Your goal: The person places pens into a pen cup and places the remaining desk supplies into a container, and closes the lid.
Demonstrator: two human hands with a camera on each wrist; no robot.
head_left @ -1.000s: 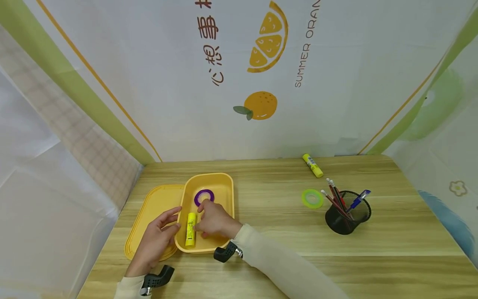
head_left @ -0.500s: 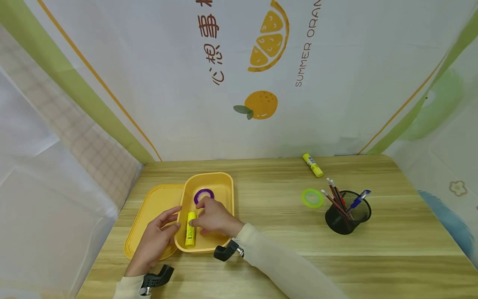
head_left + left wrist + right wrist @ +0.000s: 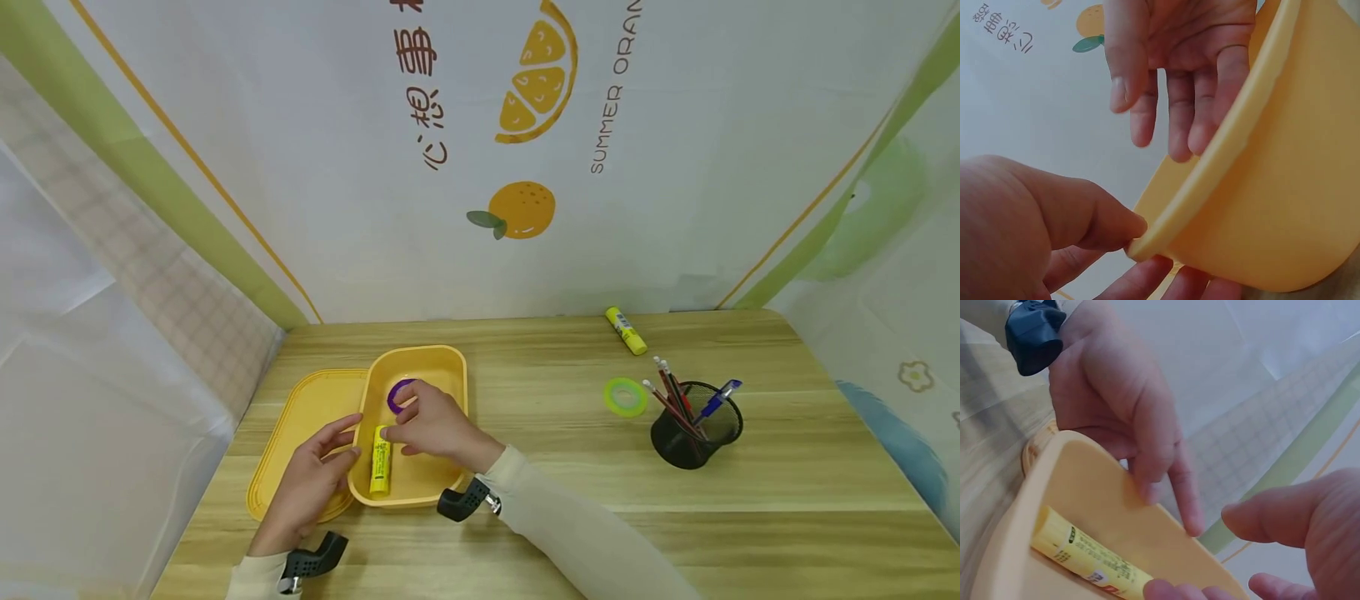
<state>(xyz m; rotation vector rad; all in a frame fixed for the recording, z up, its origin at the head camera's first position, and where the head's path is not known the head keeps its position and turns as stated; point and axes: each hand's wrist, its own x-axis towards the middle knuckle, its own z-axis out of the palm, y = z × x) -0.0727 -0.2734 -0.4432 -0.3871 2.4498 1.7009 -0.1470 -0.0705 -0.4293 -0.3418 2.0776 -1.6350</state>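
A yellow plastic box (image 3: 438, 362) holds a yellow glue stick (image 3: 380, 465) along its left side and a purple ring-shaped tape roll (image 3: 392, 397) farther back. At the box's left wall, my left hand (image 3: 311, 479) pinches the rim; thumb and fingers lie on either side of it in the left wrist view. Over the inside of the box hovers my right hand (image 3: 438, 423), its fingers loosely bent with nothing held. Its thumb is near the top end of the glue stick, and its fingers cover part of the tape roll.
The box's yellow lid (image 3: 296, 442) lies at the left, partly under the box. Toward the right are a green tape roll (image 3: 614, 408), another yellow glue stick (image 3: 626, 331) and a black mesh pen holder (image 3: 678, 442) with several pencils and a blue pen.
My right hand has lifted slightly and moved away from the glue stick, which stays in the box. The left hand keeps its place on the rim.
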